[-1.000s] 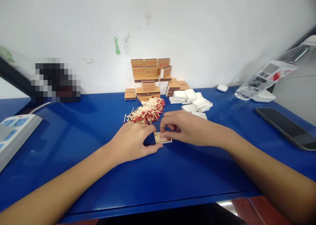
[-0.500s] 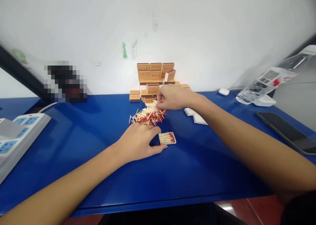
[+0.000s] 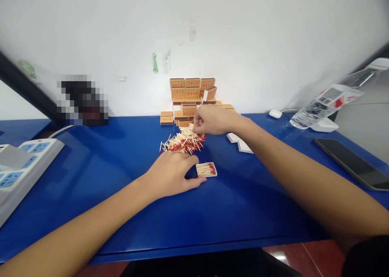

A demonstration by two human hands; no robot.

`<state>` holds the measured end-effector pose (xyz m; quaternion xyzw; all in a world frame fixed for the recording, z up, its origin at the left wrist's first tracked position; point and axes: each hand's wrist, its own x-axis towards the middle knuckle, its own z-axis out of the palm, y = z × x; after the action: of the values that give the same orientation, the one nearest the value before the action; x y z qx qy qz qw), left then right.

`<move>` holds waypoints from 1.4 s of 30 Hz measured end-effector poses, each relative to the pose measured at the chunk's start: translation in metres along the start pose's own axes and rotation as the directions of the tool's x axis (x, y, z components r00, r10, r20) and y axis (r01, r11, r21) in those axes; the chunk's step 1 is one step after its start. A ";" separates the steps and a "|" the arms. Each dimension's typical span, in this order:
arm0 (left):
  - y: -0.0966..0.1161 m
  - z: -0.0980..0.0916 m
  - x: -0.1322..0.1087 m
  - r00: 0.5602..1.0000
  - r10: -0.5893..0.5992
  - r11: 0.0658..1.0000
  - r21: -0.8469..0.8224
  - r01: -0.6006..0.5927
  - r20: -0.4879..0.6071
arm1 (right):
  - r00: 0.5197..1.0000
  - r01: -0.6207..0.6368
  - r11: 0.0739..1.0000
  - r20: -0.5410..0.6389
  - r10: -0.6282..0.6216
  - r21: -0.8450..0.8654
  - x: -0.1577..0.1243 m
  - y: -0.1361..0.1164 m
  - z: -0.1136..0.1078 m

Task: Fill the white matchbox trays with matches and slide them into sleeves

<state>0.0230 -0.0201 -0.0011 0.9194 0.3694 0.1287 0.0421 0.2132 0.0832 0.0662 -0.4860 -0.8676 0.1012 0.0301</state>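
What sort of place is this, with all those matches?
Probably a small hand-packing bench: a blue table against a white wall holds a heap of loose matches, stacked matchboxes behind it, and a part-filled tray by the left hand.

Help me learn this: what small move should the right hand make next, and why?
Probably pinch a few matches and carry them to the tray: the right hand curls over the match pile at its far edge, and the tray by the left hand looks part filled.
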 end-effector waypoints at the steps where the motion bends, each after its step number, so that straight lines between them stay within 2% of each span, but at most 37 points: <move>1: 0.000 0.000 0.000 1.000 -0.001 1.000 0.003 0.001 0.001 | 1.000 -0.009 1.000 -0.013 0.009 0.003 0.000 0.001 0.000; 5: 0.000 -0.001 0.001 1.000 -0.004 1.000 0.005 0.004 0.009 | 0.996 -0.038 0.998 -0.074 0.041 0.042 -0.007 0.006 -0.007; 8: -0.001 0.000 0.001 1.000 -0.009 1.000 0.004 0.009 0.006 | 0.997 0.019 0.993 -0.078 -0.009 0.120 -0.024 0.008 -0.014; 12: -0.001 0.000 0.001 1.000 -0.024 1.000 0.010 0.024 0.005 | 0.984 0.153 0.942 0.041 -0.173 0.300 -0.061 0.008 -0.011; 14: 0.000 0.000 0.001 1.000 -0.027 0.999 0.018 0.026 0.012 | 0.970 0.183 0.929 0.092 -0.223 0.321 -0.079 0.007 -0.004; 18: 0.000 -0.001 0.002 0.999 -0.039 0.999 0.031 0.038 0.031 | 0.968 0.172 0.949 0.134 -0.213 0.265 -0.099 0.003 0.012; 21: 0.001 -0.001 0.002 0.999 -0.039 0.999 0.032 0.038 0.031 | 0.975 0.152 0.966 0.130 -0.182 0.211 -0.100 -0.002 0.016; 28: 0.001 -0.002 0.002 0.999 -0.036 0.999 0.033 0.035 0.040 | 0.975 0.179 0.965 0.100 -0.201 0.190 -0.096 -0.006 0.020; 42: 0.001 -0.002 0.003 0.998 -0.046 0.999 0.009 0.046 0.042 | 0.975 0.182 0.948 0.074 -0.208 0.262 -0.099 -0.001 0.021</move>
<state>0.0252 -0.0193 0.0018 0.9132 0.3901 0.1068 0.0490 0.2614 -0.0042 0.0501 -0.3841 -0.8918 0.2321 0.0578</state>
